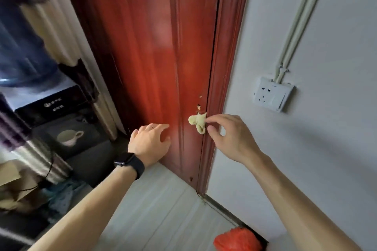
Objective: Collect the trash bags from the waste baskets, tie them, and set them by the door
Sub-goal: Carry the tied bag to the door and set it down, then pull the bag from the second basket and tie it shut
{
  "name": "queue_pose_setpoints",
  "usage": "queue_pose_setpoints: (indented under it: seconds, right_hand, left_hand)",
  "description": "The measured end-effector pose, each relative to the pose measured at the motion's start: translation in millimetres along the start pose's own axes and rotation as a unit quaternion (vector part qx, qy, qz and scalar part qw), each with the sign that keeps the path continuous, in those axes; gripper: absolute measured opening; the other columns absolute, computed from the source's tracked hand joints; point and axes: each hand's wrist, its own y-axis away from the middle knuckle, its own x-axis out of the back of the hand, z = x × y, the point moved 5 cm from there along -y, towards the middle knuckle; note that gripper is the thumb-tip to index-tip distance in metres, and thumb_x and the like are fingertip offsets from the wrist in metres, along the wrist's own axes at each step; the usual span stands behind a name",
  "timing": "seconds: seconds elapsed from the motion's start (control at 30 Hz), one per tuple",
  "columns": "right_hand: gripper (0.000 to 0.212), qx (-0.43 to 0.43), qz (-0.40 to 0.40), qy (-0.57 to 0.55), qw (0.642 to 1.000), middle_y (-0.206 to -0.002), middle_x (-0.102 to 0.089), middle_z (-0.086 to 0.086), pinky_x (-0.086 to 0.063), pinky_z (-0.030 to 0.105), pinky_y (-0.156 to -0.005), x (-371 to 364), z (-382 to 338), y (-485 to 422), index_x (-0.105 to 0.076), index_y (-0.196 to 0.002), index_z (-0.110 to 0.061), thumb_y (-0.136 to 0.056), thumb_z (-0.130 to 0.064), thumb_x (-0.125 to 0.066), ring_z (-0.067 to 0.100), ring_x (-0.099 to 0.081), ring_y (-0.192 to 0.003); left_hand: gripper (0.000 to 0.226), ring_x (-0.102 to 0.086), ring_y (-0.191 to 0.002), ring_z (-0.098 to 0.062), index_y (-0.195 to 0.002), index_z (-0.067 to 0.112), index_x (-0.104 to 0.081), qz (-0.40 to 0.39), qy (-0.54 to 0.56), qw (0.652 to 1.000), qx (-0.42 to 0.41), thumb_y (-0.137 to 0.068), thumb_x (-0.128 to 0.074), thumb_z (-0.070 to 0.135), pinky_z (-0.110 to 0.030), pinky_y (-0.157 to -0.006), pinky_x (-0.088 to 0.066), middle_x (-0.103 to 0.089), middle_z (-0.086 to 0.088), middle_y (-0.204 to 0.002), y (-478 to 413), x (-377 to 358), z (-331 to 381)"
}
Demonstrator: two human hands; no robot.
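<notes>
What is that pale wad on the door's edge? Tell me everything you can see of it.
The wad is a pale yellow crumpled lump, soft like cloth or paper, with a tail hanging down. It sits at the right edge of the red door, by the frame, below small chipped holes. The right hand touches its upper right with the index fingertip; the thumb hovers near the tail, so a pinch is uncertain. The left hand presses the door, apart from it.

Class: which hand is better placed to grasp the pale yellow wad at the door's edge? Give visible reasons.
Right. The right hand has fingertips at the pale yellow crumpled wad on the red-brown wooden door; the left hand rests spread on the panel, apart from it.
</notes>
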Motion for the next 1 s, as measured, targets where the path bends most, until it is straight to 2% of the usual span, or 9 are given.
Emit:
queue_pose_setpoints:
  seconds: [0.07,0.13,0.3,0.4,0.47,0.6,0.73,0.9,1.0]
  right_hand:
    - [0.025,0.051,-0.023,-0.012,0.998,-0.113,-0.064,-0.025,-0.037,0.02,-0.104,-10.6,-20.8,-5.0,-0.068,-0.114,-0.035,-0.094,-0.035,-0.053,0.001,-0.051,-0.114]
    - [0.024,0.093,-0.042,-0.02,0.995,-0.101,-0.061,-0.028,-0.037,0.026,-0.107,-25.9,-41.6,-2.4,-0.07,-0.113,-0.031,-0.094,-0.032,-0.055,-0.009,-0.049,-0.102]
    - [0.023,0.19,-0.132,-0.038,0.972,-0.113,-0.069,-0.015,-0.028,0.013,-0.097,-96.3,-120.4,22.7,-0.072,-0.113,-0.028,-0.093,-0.026,-0.06,0.007,-0.055,-0.11]
    - [0.023,0.262,-0.202,-0.068,0.941,-0.114,-0.07,-0.012,-0.025,0.008,-0.092,-151.7,-199.2,56.9,-0.073,-0.112,-0.025,-0.091,-0.022,-0.064,0.003,-0.051,-0.109]
    - [0.023,0.31,-0.238,-0.089,0.916,-0.113,-0.071,-0.013,-0.029,0.012,-0.095,-183.3,-253.5,85.0,-0.074,-0.11,-0.026,-0.089,-0.023,-0.065,0.003,-0.054,-0.109]
    - [0.024,0.407,-0.314,-0.105,0.851,-0.111,-0.07,-0.015,-0.033,0.015,-0.097,-243.8,-376.6,168.5,-0.073,-0.112,-0.029,-0.09,-0.028,-0.064,0.004,-0.054,-0.109]
    - [0.024,0.499,-0.358,-0.115,0.781,-0.112,-0.071,-0.012,-0.034,0.015,-0.098,-294.0,-497.2,279.5,-0.073,-0.112,-0.029,-0.09,-0.029,-0.065,0.009,-0.056,-0.113]
    - [0.029,0.591,-0.426,-0.127,0.673,-0.121,-0.067,-0.012,-0.047,0.038,-0.102,-347.0,-628.5,440.4,-0.068,-0.119,-0.035,-0.092,-0.04,-0.058,0.015,-0.055,-0.119]
    - [0.031,0.631,-0.448,-0.136,0.618,-0.127,-0.064,-0.014,-0.043,0.034,-0.105,-365.0,-683.3,529.1,-0.064,-0.124,-0.037,-0.094,-0.042,-0.058,0.014,-0.05,-0.124]
  left_hand:
    - [0.047,-0.051,-0.128,-0.022,-0.136,0.037,-0.051,0.026,-0.007,0.998,0.049,-0.09,-0.046,0.045,-0.043,-0.106,-0.04,-0.057,0.007,-0.138,27.4,14.9,-27.0]
    - [0.047,-0.05,-0.129,-0.022,-0.137,0.037,-0.051,0.036,-0.011,0.994,0.098,-0.091,-0.048,0.044,-0.042,-0.106,-0.039,-0.057,0.007,-0.139,62.2,24.7,-52.7]
    - [0.048,-0.05,-0.128,-0.02,-0.137,0.038,-0.051,0.055,-0.04,0.97,0.235,-0.089,-0.05,0.043,-0.039,-0.104,-0.039,-0.057,0.01,-0.137,188.5,47.4,-123.3]
    - [0.049,-0.049,-0.128,-0.02,-0.136,0.04,-0.05,0.065,-0.048,0.938,0.338,-0.087,-0.047,0.046,-0.043,-0.105,-0.038,-0.056,0.012,-0.138,288.2,64.2,-175.1]
    - [0.051,-0.047,-0.13,-0.019,-0.136,0.041,-0.049,0.076,-0.046,0.913,0.398,-0.086,-0.042,0.05,-0.043,-0.106,-0.036,-0.055,0.012,-0.139,355.1,76.3,-202.9]
    - [0.051,-0.045,-0.129,-0.017,-0.139,0.042,-0.044,0.119,-0.049,0.846,0.518,-0.089,-0.042,0.049,-0.038,-0.105,-0.035,-0.052,0.011,-0.141,510.4,98.9,-249.9]
    - [0.057,-0.048,-0.127,-0.015,-0.137,0.04,-0.05,0.154,-0.048,0.766,0.622,-0.083,-0.037,0.052,-0.037,-0.104,-0.037,-0.055,0.012,-0.139,670.8,115.5,-279.3]
    - [0.059,-0.051,-0.125,-0.016,-0.135,0.041,-0.052,0.183,-0.05,0.653,0.733,-0.08,-0.034,0.053,-0.036,-0.103,-0.036,-0.055,0.012,-0.139,870.7,128.1,-289.1]
    - [0.062,-0.049,-0.126,-0.017,-0.139,0.042,-0.047,0.182,-0.053,0.591,0.784,-0.08,-0.031,0.053,-0.035,-0.104,-0.034,-0.051,0.012,-0.143,966.4,135.6,-283.0]
